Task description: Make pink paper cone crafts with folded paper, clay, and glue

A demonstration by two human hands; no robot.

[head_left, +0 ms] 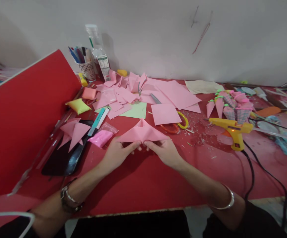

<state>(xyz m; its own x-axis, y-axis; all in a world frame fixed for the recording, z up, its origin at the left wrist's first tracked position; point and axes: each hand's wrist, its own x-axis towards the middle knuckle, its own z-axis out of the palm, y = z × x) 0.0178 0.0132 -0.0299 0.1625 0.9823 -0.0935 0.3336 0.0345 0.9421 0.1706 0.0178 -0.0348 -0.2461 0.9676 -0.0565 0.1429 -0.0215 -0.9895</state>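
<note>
In the head view: holding a folded pink paper over the red table, exactly between the left hand and the right hand. With the left hand, pinching the near edge close to its middle, thumb on the near side, fingers partly hidden below. With the right hand, pinching the same edge in the same way, the two thumb tips near each other. In the middle of the paper, a raised peak, pointing away from both hands.

Just left of the left hand, a pink packet; farther left, pink folded pieces lying on a black flat device. Beyond the left hand, a turquoise cutter and a light green sheet.

Beyond the right hand, a pink square covering part of some scissors with yellow and red handles. Well to the right of the right hand, a yellow glue gun with a small orange light, and behind it, pink cones.
</note>
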